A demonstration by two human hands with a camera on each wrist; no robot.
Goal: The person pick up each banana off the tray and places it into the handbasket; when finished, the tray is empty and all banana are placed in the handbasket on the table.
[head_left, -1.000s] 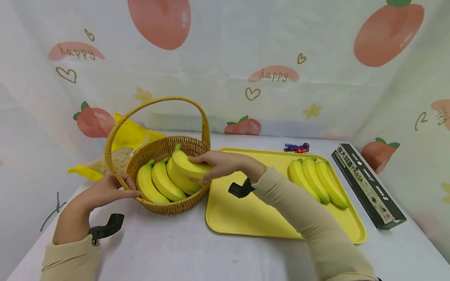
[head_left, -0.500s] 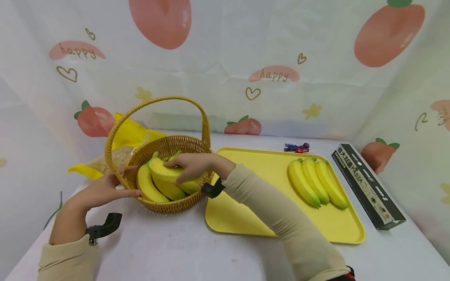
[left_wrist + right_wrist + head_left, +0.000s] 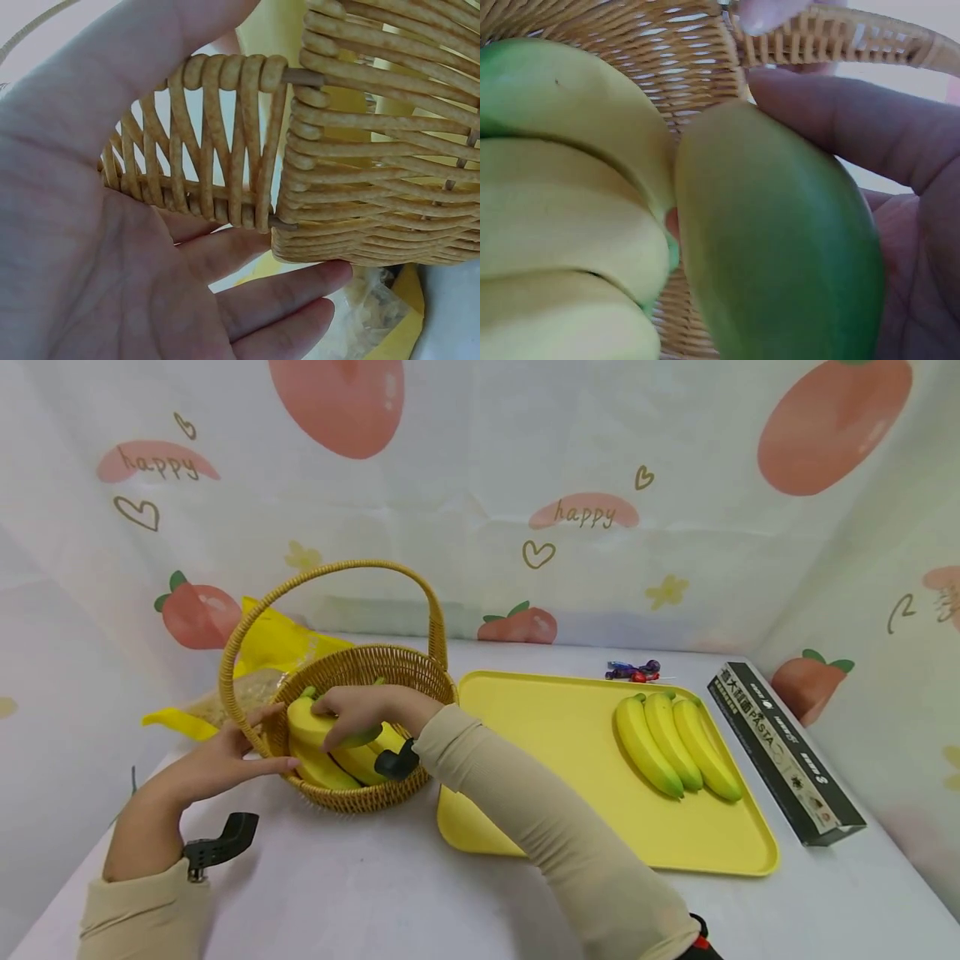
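My left hand [image 3: 206,768] holds the wicker basket [image 3: 352,802] at its left side, where the arched handle meets the rim. In the left wrist view the thumb lies on one side of the woven handle [image 3: 225,142] and the fingers on the other. Inside the basket, my right hand [image 3: 371,706] grips a banana [image 3: 309,727] from above, at the left of the others. The right wrist view shows this banana's greenish end close up, beside several bananas [image 3: 555,202] lying side by side on the basket's bottom.
A yellow tray [image 3: 525,760] lies right of the basket, with three bananas [image 3: 667,747] at its right side. Beyond it stands a black pasta box [image 3: 783,756]. Small wrapped lollipops [image 3: 633,672] lie behind the tray. A yellow bag [image 3: 281,647] sits behind the basket.
My right hand has carried the banana leftward and down, from the basket's right part to its left side. The left hand has stayed at the handle.
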